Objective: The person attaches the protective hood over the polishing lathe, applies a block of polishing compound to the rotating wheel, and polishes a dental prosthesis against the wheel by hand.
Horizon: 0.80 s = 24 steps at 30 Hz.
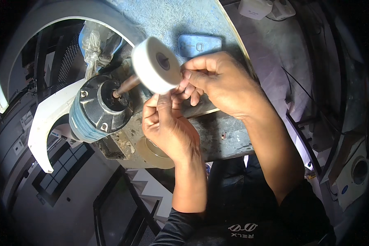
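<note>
A white grinding or polishing wheel (145,65) with a dark hub sits on the shaft of a motor (106,104) with a black end cover and blue body. My left hand (172,127) is closed just below the wheel, its thumb and fingertips at the lower edge. From the right comes my right hand (225,84), thumb and index finger pinched against the wheel's right side. The fingertips of both hands are close together. Whatever small thing they hold is hidden between the fingers and the wheel.
Behind the wheel, a shallow blue tray (199,45) lies on the dusty blue worktop (164,18). A roll of tape (145,156) rests by the bench's front edge. A white curved guard (41,135) stands left of the motor. White jugs (256,8) sit at the far right.
</note>
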{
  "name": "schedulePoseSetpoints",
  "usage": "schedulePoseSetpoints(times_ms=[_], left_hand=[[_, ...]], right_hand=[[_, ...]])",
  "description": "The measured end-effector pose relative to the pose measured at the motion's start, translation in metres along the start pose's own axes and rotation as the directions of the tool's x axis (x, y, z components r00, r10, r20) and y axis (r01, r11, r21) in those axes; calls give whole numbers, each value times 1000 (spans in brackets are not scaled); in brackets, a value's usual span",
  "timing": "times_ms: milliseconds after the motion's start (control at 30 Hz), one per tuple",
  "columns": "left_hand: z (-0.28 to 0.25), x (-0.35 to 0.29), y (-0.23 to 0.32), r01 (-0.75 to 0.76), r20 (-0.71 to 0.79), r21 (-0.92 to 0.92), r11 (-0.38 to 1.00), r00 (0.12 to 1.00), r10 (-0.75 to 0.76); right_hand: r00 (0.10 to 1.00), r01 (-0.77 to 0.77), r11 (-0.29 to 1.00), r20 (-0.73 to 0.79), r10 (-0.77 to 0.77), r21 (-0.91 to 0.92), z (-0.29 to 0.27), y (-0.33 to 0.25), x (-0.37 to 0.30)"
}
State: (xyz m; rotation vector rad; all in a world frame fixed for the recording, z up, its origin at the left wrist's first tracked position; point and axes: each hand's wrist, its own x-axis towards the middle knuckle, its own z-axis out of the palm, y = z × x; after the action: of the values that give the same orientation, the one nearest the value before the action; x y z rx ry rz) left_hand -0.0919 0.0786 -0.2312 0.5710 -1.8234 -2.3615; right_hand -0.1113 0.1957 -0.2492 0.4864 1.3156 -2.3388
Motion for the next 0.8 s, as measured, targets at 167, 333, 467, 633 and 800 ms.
schedulePoseSetpoints(times_ms=[167,333,467,633,800], left_hand=[[-9,6,-9,-9,31,-27,1000,999,10],[-18,3,-16,-41,97,-95,995,994,51],[-18,-1,-17,-172,108,-61,983,978,178],[-18,-4,-19,-276,108,-14,961,955,276],[-23,-3,-15,-269,100,77,960,960,261]], right_hand=[[998,44,999,-34,-44,-11,-1,-1,-4],[994,99,993,-40,-101,-62,0,-1,-13],[986,155,981,-37,-160,-118,4,-4,-23],[975,196,964,-74,-212,-182,5,-5,-27],[984,150,979,-77,-161,-140,9,-3,-23]])
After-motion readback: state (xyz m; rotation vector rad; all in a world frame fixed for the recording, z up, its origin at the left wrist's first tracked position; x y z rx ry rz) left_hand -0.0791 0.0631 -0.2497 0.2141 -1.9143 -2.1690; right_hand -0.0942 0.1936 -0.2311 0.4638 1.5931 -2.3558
